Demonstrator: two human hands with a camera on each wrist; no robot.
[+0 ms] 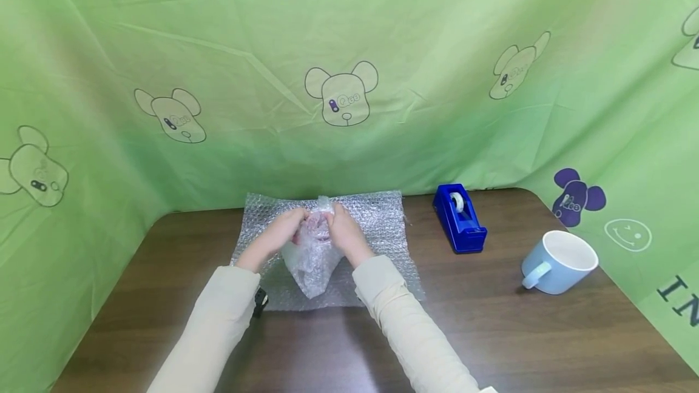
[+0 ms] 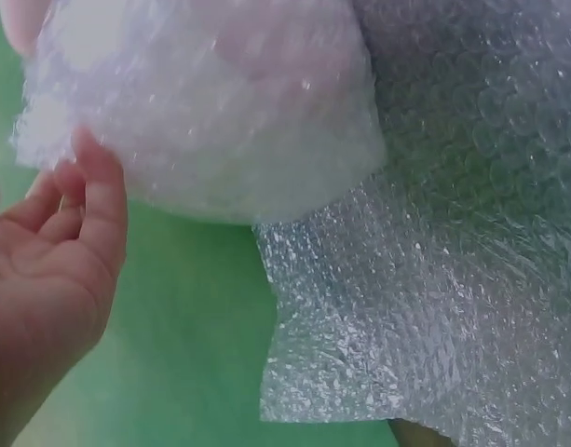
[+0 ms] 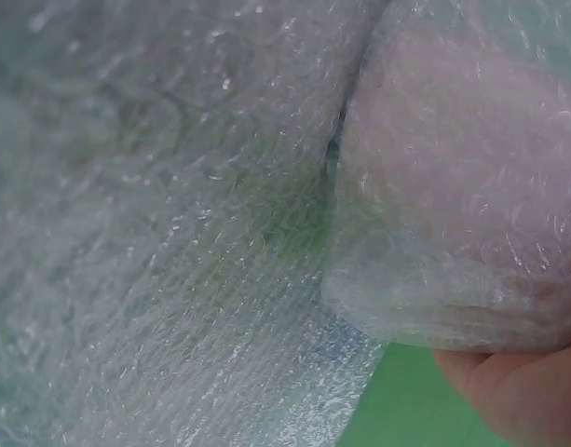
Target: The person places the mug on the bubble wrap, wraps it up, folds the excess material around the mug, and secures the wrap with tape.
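Note:
A bundle of bubble wrap hangs between my hands above a flat bubble wrap sheet. Something pinkish shows faintly through its layers in both wrist views. With my left hand I grip the bundle's upper left edge; in the left wrist view its fingers bend at the wrap's rim. On the opposite side my right hand holds the upper right edge, thumb toward the middle. The right wrist view has part of the right hand against the bundle's end, its fingertips hidden behind the wrap.
A blue tape dispenser with a roll of clear tape stands right of the sheet. Farther right is a light blue mug, handle toward me. Green printed cloth hangs behind the brown table. A small black object shows by my left sleeve.

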